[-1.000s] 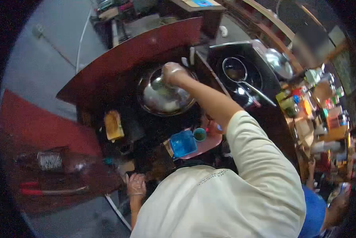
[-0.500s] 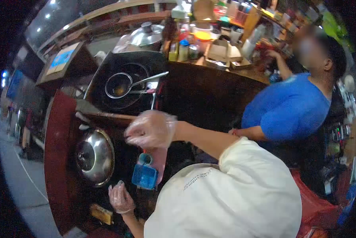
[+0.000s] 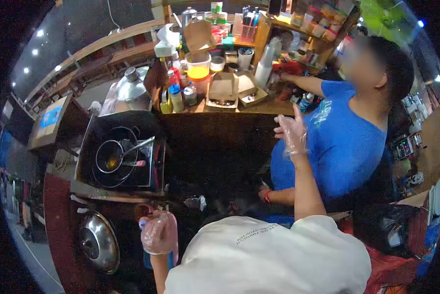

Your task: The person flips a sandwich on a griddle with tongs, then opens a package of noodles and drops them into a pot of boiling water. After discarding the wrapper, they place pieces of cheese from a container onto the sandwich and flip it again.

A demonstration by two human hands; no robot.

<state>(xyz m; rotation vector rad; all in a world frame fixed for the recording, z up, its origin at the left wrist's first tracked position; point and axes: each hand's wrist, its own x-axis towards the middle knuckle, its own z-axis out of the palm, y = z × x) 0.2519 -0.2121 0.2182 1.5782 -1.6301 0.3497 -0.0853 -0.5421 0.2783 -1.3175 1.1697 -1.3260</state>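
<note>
My left hand [image 3: 157,234], in a clear plastic glove, is closed below the stove's front edge. Its fingers curl round something small that I cannot make out. A blue container [image 3: 150,259] shows partly behind that wrist. My right hand [image 3: 292,133], gloved too, is raised with fingers apart and nothing in it, in front of a co-worker in a blue shirt [image 3: 337,142]. On the stove stands a dark wok [image 3: 113,182] with a round strainer [image 3: 108,169] resting over it. Left of my left hand lies a domed metal lid [image 3: 100,240].
The back counter holds open cardboard boxes [image 3: 223,89], a tub with orange-yellow contents [image 3: 198,72], a blue-capped bottle [image 3: 176,98] and stacked cups [image 3: 264,68]. A lidded metal pot [image 3: 131,87] stands behind the stove. The co-worker's arm reaches over the counter's right side.
My right hand has moved right from near the stove and its fingers have opened. My left hand has moved up and closed. The view has turned to the right.
</note>
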